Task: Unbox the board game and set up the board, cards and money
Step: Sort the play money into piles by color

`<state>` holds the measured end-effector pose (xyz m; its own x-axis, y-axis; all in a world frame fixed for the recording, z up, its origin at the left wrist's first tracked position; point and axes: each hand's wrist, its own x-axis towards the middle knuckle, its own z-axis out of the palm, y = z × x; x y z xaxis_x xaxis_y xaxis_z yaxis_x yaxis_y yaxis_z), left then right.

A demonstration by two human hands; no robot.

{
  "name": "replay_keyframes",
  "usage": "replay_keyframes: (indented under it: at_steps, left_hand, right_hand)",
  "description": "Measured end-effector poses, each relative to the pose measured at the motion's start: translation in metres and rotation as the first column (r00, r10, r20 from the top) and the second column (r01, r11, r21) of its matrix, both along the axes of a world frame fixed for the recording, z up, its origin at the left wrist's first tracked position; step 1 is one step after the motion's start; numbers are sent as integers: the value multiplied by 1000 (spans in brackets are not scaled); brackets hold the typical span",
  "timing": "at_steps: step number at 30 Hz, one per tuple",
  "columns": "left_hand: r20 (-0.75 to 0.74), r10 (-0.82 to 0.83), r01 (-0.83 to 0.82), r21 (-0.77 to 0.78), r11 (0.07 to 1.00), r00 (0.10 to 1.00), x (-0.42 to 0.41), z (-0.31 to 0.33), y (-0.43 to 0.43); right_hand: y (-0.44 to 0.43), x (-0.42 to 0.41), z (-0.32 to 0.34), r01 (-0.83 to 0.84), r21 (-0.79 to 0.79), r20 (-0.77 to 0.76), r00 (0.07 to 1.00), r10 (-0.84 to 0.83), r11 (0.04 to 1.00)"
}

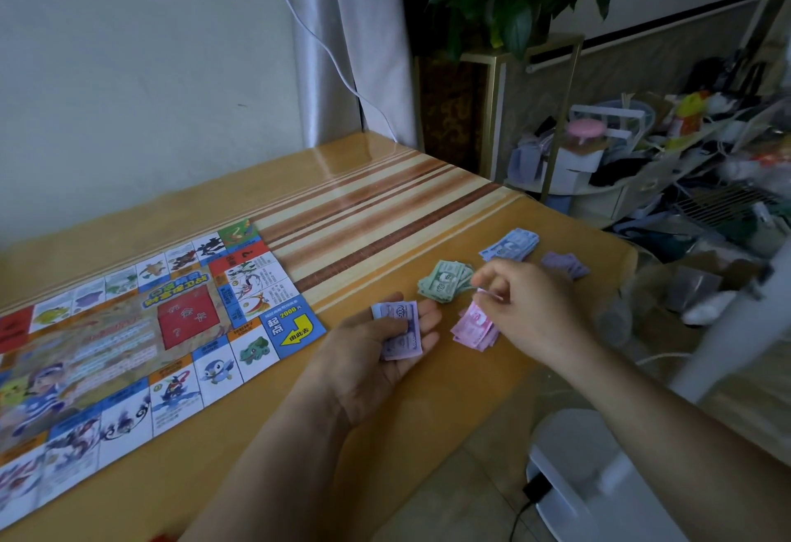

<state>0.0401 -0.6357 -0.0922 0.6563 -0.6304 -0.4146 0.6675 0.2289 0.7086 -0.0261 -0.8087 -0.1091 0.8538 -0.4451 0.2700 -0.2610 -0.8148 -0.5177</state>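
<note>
The paper game board (128, 349) lies flat on the left of the table, with a red card stack (188, 323) in its middle. My left hand (376, 353) is palm up and holds a few purple money notes (400, 329). My right hand (526, 302) hovers over the pink money pile (473, 329) and pinches a pink note (488, 293) at its fingertips. A green money pile (445, 280), a blue money pile (511, 244) and a purple money pile (565, 264) lie on the table beyond the hands.
The table (385, 207) has an orange top with a striped band and ends at the right near the blue and purple piles. A white fan base (599, 481) stands on the floor below. A plant stand (505, 105) and cluttered shelves (642, 165) fill the right side.
</note>
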Motion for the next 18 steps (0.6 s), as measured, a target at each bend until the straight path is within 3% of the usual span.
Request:
replay_keyframes:
  at_steps: [3, 6, 8, 11, 13, 18]
  left_hand:
    - [42, -28, 29, -10, 1000, 999, -3, 0, -1]
    - [107, -80, 78, 22, 997, 991, -7, 1, -3]
    - [169, -127, 115, 84, 990, 977, -11, 1, -6]
    - [236, -170, 137, 152, 979, 957, -15, 0, -10]
    - [210, -172, 144, 145, 979, 962, -16, 0, -11]
    - [-21, -117, 118, 35, 992, 993, -18, 6, -17]
  right_hand:
    - [-1, -4, -5, 47, -162, 51, 998, -39, 986]
    - [6, -4, 8, -38, 111, 264, 965, 7, 993]
    - [13, -4, 17, -128, 321, 158, 984, 81, 939]
    - [19, -7, 22, -191, 467, 17, 978, 207, 864]
    - [17, -8, 21, -201, 518, 35, 976, 214, 832]
    - [4, -7, 13, -162, 454, 67, 987, 148, 876]
